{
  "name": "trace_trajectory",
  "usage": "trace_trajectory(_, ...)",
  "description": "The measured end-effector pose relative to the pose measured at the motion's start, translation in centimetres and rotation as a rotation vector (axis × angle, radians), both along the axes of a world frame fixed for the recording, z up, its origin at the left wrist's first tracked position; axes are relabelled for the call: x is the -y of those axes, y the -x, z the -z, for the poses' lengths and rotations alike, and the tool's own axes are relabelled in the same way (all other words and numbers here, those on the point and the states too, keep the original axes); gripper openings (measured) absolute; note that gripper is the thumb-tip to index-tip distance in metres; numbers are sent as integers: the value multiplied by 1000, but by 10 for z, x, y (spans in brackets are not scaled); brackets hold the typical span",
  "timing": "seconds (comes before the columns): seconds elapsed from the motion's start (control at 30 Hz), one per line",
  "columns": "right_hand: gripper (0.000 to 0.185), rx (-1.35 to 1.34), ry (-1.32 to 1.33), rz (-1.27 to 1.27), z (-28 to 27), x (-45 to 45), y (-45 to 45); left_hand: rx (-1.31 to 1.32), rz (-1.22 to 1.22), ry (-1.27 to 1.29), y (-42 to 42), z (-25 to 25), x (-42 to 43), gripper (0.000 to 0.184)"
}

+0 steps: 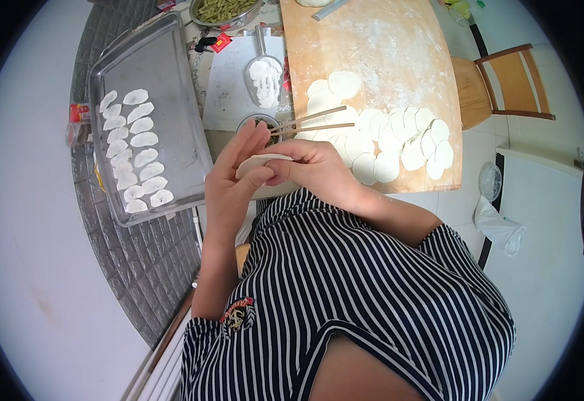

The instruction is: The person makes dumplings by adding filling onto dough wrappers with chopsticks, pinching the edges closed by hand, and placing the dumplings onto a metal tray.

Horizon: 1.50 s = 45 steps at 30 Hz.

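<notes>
A folded dumpling (260, 160) of pale dough is held in front of my body. My left hand (225, 175) cups it, with the thumb on the near side and the other fingers raised behind. The fingertips of my right hand (322, 172) pinch its right end. Just beyond my hands is a bowl (280, 139) of dark filling, partly hidden by them, with chopsticks (318, 120) sticking out to the right. Round dumpling wrappers (387, 167) lie overlapping on the floured wooden board (372, 47) at the right.
On the left, a metal tray (178, 127) carries two rows of shaped dumplings (146, 139). A scoop (265, 80) of flour rests on white paper, below a steel bowl (225, 13) of green pieces. A wooden chair (516, 83) stands beyond the board.
</notes>
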State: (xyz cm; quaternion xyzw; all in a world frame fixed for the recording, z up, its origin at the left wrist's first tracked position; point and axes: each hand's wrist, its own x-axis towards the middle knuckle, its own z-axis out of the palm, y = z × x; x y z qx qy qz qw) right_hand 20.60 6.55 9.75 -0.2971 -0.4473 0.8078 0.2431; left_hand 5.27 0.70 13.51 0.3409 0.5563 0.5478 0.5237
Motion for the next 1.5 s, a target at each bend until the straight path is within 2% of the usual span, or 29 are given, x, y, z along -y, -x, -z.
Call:
trace_trajectory(0.07, 24, 15, -26, 18, 4, 1, 0, -137, 91, 86, 10, 14, 5, 30)
trace_trajectory(0.2, 23, 61, 9, 36, 4, 3, 1, -295, 84, 14, 10, 17, 6, 30)
trace_trajectory(0.3, 23, 62, 42, 44, 4, 3, 2, -276, 47, 95, 6, 12, 4, 27)
trace_trajectory(0.37, 23, 98, 47, 84, 5, 1, 2, -29, -61, 77, 2, 15, 3, 25)
trace_trajectory(0.5, 23, 28, 91, 103, 6, 5, 4, -212, 10, 172, 17, 25, 12, 25)
trace_trajectory(0.67, 21, 132, -54, 213, -5, 9, 15, -134, 87, 234, 36, 29, 9, 22)
trace_trajectory(0.77, 18, 198, -146, 247, 2, 12, 24, -20, 107, 170, 37, 20, 5, 22)
trace_trajectory(0.87, 17, 206, -160, 304, 1, 17, 35, -103, 123, 278, 53, 22, 1, 25)
trace_trajectory(1.0, 16, 258, -121, 326, -2, 21, 50, -84, 146, 214, 69, 24, -1, 25)
trace_trajectory(1.07, 16, 231, -58, 372, -3, 22, 57, 32, 107, 154, 76, 21, -1, 24)
trace_trajectory(1.13, 12, 280, -41, 328, -11, 23, 68, 38, 133, 140, 94, 24, 1, 26)
trace_trajectory(1.2, 14, 257, -55, 308, -10, 24, 78, 196, 126, 154, 107, 22, 3, 29)
trace_trajectory(1.3, 16, 261, -20, 282, -17, 23, 91, 280, 103, 130, 123, 21, 6, 33)
trace_trajectory(1.43, 18, 201, -140, 234, -13, 27, 112, 321, 104, 60, 139, 32, 15, 30)
trace_trajectory(1.5, 19, 321, -54, 189, -22, 30, 124, 240, 118, 74, 146, 35, 17, 27)
